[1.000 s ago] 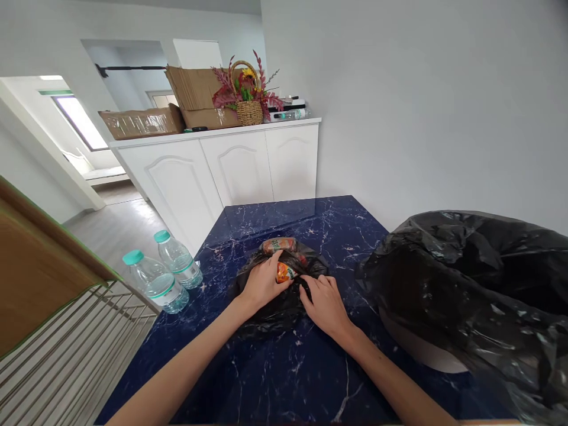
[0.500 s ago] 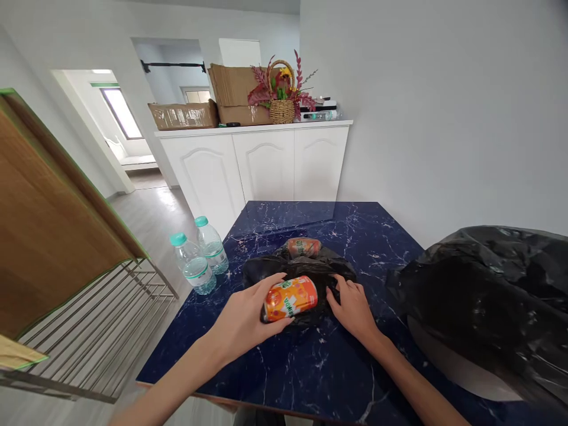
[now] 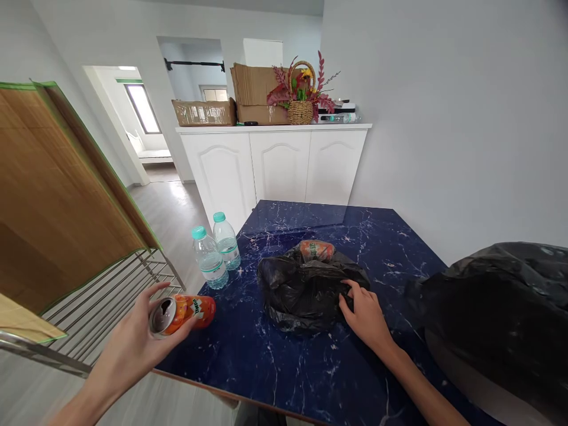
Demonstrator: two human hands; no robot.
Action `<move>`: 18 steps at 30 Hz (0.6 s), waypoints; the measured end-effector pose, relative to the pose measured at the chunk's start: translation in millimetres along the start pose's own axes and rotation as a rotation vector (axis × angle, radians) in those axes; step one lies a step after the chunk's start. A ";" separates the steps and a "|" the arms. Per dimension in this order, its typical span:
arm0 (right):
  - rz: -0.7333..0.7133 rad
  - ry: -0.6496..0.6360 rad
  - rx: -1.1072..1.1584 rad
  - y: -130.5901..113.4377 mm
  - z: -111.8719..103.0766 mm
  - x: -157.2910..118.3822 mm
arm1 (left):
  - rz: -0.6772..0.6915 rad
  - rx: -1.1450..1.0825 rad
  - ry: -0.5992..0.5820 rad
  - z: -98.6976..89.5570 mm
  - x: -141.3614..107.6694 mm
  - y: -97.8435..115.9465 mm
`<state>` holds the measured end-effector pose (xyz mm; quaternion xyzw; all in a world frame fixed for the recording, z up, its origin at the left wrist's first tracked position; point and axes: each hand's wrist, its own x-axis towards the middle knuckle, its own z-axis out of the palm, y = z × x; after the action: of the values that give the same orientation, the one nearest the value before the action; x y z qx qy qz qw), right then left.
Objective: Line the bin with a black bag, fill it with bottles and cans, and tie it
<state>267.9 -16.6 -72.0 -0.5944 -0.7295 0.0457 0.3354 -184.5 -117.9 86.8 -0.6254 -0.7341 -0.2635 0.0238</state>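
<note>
Inspector A: State the condition of the left hand.

Inspector B: The left hand (image 3: 133, 334) holds an orange can (image 3: 189, 312), thumb on the near side and fingers curved round the far side. The can lies tilted on its side, its silver top with the drinking hole turned towards the person.

Inspector A: And its position?

Inspector B: By the left edge of the blue marbled table (image 3: 284, 367), nearer to the person than two clear bottles (image 3: 210, 263) with teal caps. Whether the can touches the tabletop cannot be told.

Inspector A: The right hand?

Inspector B: The right hand (image 3: 366, 313) is at the right side of a crumpled black bag (image 3: 295, 293), fingers bent, with a narrow space between thumb and forefinger. The fingertips meet the plastic; whether they pinch it cannot be confirmed.

Inspector A: Any other can?

Inspector B: A second can (image 3: 316, 250) lies sideways at the far side of the bag, its colours dulled as though behind thin film.

Inspector A: Remaining surroundings?

Inspector B: At right, a large black liner (image 3: 488, 319) covers a pale container. Beyond the table, a white cabinet (image 3: 279, 165) bears cardboard boxes (image 3: 252, 89) and a flower basket (image 3: 300, 112).
</note>
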 end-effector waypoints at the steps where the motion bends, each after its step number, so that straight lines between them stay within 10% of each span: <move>1: 0.000 -0.001 0.000 0.2 0.2 0.0 | -0.017 0.008 -0.011 2.5 2.1 -2.7; 14: -0.010 0.002 0.020 1.5 1.1 2.4 | -0.061 0.149 -0.214 16.2 41.5 22.4; 18: -0.009 0.008 0.029 -0.3 -0.6 4.1 | -0.040 0.309 -0.094 16.7 28.8 18.3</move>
<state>267.7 -13.1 -69.6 -0.5865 -0.7300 0.0523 0.3469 -168.8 -83.3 89.5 -0.6112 -0.7784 -0.1182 0.0801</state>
